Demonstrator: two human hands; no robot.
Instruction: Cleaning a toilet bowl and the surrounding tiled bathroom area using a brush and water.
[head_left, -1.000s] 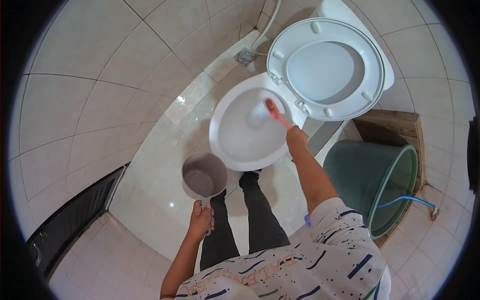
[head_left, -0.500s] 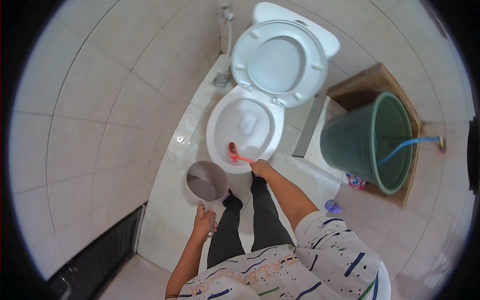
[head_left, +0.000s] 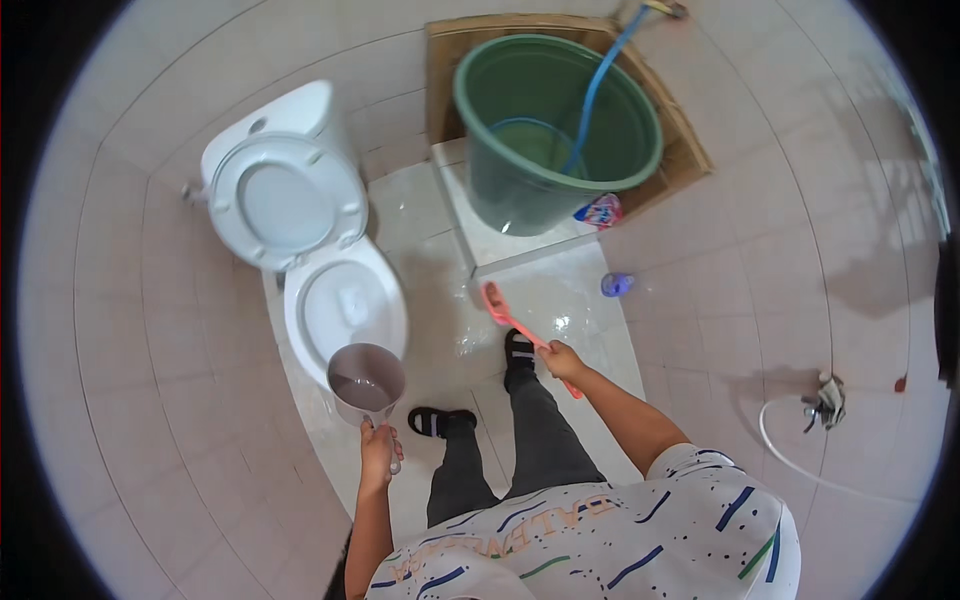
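Observation:
My left hand (head_left: pixel 379 449) is closed round the handle of a greyish-mauve water dipper (head_left: pixel 366 378), held up in front of the toilet bowl's near rim. A little water seems to lie in the dipper. My right hand (head_left: pixel 561 361) grips the handle of a pink-orange toilet brush (head_left: pixel 522 329). Its head points up and left, over the wet floor and clear of the bowl. The white toilet (head_left: pixel 397 312) stands at the left with its seat and lid raised against the tank.
A big green water tub (head_left: pixel 500 190) sits on a raised tiled ledge (head_left: pixel 520 261), a blue hose (head_left: pixel 592 95) running into it from a tap. A colourful packet (head_left: pixel 600 212) lies by the tub, and a purple bottle (head_left: pixel 616 285) by the right wall. A wall tap (head_left: pixel 826 402) with a white hose is farther right.
The view has swung right toward the tub. My right hand has taken the brush out of the toilet bowl and over the floor. My left hand still holds the dipper.

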